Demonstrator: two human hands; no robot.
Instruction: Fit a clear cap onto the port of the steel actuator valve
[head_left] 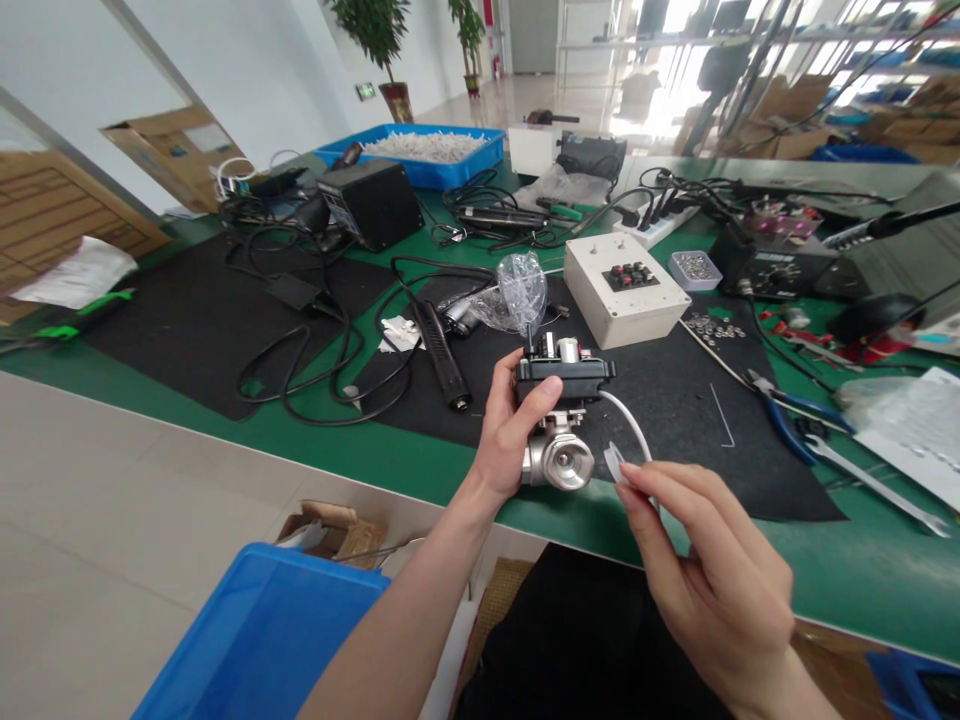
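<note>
My left hand [506, 430] is closed around a motorized ball valve [564, 462], its thumb lying over the black actuator base. The actuator's cover is off, so a circuit board and metal parts show on top. A round threaded port on the steel body faces me. From the actuator's right side a white cable [634, 415] curves down behind my right fingers. My right hand [709, 560] pinches a translucent white plastic cap [613, 463] between thumb and fingertips, just right of the port and apart from it.
Behind the valve stand a beige control box [622, 300] and a crumpled plastic bag [523, 290]. A black electric screwdriver [441, 355] lies left. Pliers [787, 420], a wrench [877, 485] and a hex key [722, 415] lie right. A blue bin [262, 630] stands below the table edge.
</note>
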